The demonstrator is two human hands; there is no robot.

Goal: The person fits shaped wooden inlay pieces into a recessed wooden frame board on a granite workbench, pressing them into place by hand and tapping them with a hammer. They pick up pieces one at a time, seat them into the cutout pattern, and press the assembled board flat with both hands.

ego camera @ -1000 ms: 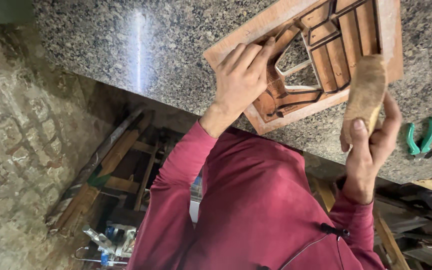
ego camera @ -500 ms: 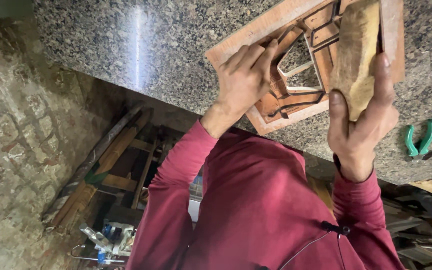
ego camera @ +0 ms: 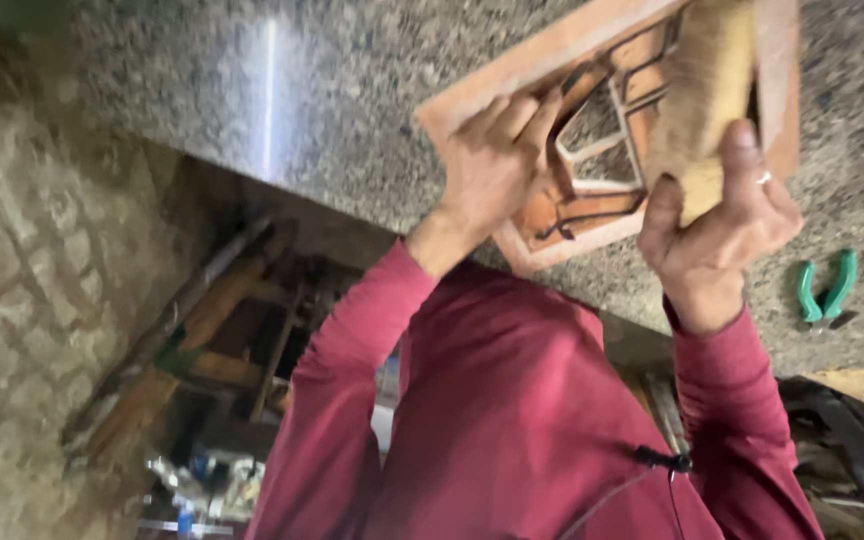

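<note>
Head view's pretty blurry, so no packages, labels or signs can be made out. A carved wooden frame [ego camera: 602, 140] with open fretwork is laid flat on the speckled granite worktop [ego camera: 302, 110]. It's pinned at its near-left corner by the left hand [ego camera: 492, 170], fingers pressed down on the wood. A tan, rough-looking sanding block [ego camera: 707, 90] is gripped in the right hand [ego camera: 717, 225] and held against the frame's right side. Green-handled pliers [ego camera: 824, 292] are lying on the worktop just right of that hand.
</note>
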